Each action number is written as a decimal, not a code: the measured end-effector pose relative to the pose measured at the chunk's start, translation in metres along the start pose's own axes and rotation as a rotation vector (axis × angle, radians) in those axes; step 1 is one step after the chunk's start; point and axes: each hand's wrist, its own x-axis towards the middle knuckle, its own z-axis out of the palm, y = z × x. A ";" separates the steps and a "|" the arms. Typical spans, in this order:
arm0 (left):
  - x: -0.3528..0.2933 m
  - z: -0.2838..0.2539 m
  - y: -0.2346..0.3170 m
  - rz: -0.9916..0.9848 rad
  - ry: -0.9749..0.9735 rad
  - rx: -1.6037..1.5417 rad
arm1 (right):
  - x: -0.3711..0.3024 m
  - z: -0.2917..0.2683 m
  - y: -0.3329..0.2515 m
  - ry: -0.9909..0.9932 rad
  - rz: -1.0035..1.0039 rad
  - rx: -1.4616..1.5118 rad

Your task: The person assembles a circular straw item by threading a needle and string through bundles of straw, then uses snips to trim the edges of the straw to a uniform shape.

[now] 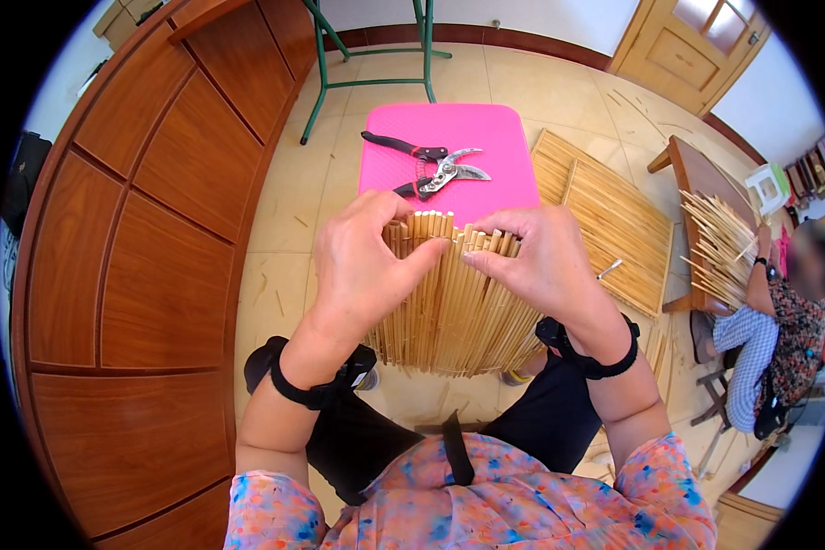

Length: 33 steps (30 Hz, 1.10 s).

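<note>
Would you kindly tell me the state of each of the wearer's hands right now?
Left hand: closed, holding the row of sticks at its upper left.
Right hand: closed, holding the same row at its upper right.

Via cam I get brn cabinet (170, 266) L, grn metal legs (376, 83) up top, door (683, 62) upper R, person (795, 330) seated R.

Shears (445, 174) on a stool (511, 183), sticks (449, 312) before it, cabinet (170, 284) at left, panel (619, 229) at right
</note>
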 end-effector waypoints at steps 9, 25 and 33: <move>-0.025 -0.047 0.033 0.334 0.157 0.201 | -0.019 -0.019 -0.031 0.000 -0.004 0.202; -0.075 -0.087 0.062 0.887 0.605 0.601 | -0.043 -0.056 -0.061 0.287 -0.931 0.029; -0.076 -0.083 0.056 0.755 0.517 0.538 | -0.051 -0.060 -0.062 0.401 -0.971 -0.325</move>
